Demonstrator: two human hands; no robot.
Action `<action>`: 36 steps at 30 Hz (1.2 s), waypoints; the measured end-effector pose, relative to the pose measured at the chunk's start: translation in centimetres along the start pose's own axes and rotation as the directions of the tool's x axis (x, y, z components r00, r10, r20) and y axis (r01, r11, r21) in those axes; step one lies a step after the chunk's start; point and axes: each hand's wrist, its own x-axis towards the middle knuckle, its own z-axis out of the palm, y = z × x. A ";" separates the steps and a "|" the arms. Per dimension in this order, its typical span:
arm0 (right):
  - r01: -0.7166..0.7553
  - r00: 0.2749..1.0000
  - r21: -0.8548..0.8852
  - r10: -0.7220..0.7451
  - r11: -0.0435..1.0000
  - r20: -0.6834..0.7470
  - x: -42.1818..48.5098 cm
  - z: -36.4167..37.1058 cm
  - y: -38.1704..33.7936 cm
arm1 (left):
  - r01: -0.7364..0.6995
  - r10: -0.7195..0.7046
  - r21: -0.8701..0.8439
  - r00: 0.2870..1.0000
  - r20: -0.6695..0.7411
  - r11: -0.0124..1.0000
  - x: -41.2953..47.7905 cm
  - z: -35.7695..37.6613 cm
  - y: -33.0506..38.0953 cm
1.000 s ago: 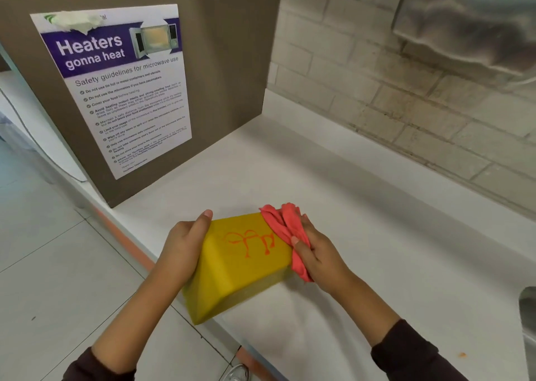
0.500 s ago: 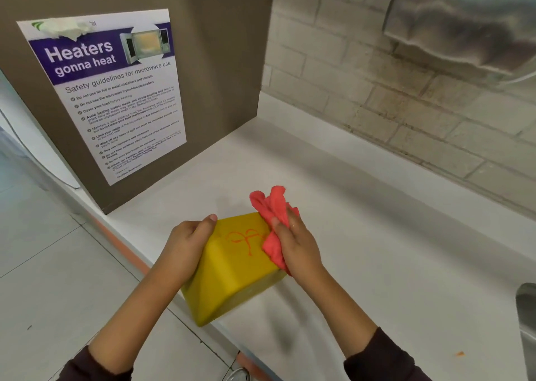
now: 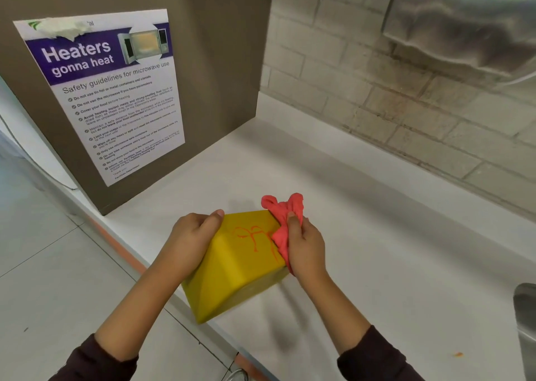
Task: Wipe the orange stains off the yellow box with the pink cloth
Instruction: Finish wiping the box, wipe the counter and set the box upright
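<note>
Your left hand [image 3: 193, 237] grips the yellow box [image 3: 232, 267] by its far-left edge, tilting it at the front edge of the worktop [image 3: 377, 235] so the face with the orange stains [image 3: 253, 235] is turned up to you. Your right hand [image 3: 306, 247], fingers closed around the bunched pink cloth [image 3: 282, 224], presses it against the box's right edge, just beside the stains, which are not yet wiped.

A single head-worn wide-angle camera is looking forward and down from above the front edge of the tabletop [image 3: 362, 221], close to it. It is facing the back edge and brick wall [image 3: 377, 96], taking in floor [image 3: 58, 279] at left.
</note>
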 end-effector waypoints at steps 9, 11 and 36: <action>0.254 0.967 0.229 -0.244 0.940 -0.071 -3.6 1.1 -0.5 | 0.023 -0.022 0.045 0.999 -0.025 0.999 0.3 0.2 0.1; 0.447 0.895 0.147 -0.442 0.883 -0.063 -3.5 0.7 0.2 | 0.010 -0.010 0.033 1.000 -0.005 0.999 0.3 -0.1 0.0; 0.042 0.999 0.174 -0.036 0.984 -0.036 -2.6 -0.6 -0.7 | 0.004 -0.005 0.092 1.000 0.010 0.996 0.0 0.1 1.1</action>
